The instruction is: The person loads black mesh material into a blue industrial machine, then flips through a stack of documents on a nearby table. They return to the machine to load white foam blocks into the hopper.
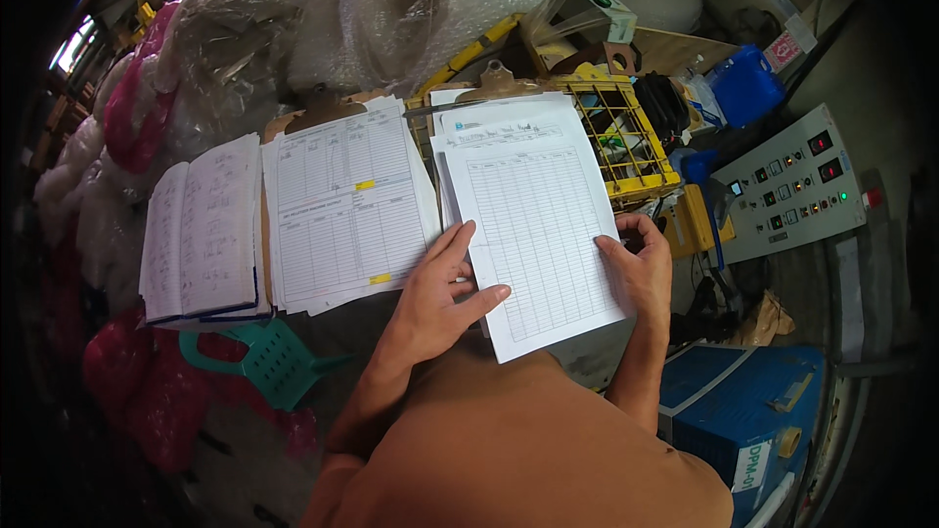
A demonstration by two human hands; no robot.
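Note:
A stack of white printed sheets (538, 235), topped by a form with a mostly blank grid, tilts in front of me. Its upper edge lies by the metal clip of a clipboard (497, 84). My left hand (428, 308) grips the lower left edge, thumb on top and fingers along the side. At the right edge my right hand (646, 269) pinches the sheets, thumb on the face and fingers partly hidden behind. To the left, a second clipboard holds filled-in forms (342, 210) with yellow highlighted cells. Beside it an open notebook (205, 225) shows handwritten pages.
Bubble wrap (421, 10) is heaped at the back. A yellow wire basket (626, 127) stands behind the papers. On the right are a control panel (797, 191) with lit indicators and a blue box (743, 420). A green plastic stool (279, 362) sits lower left.

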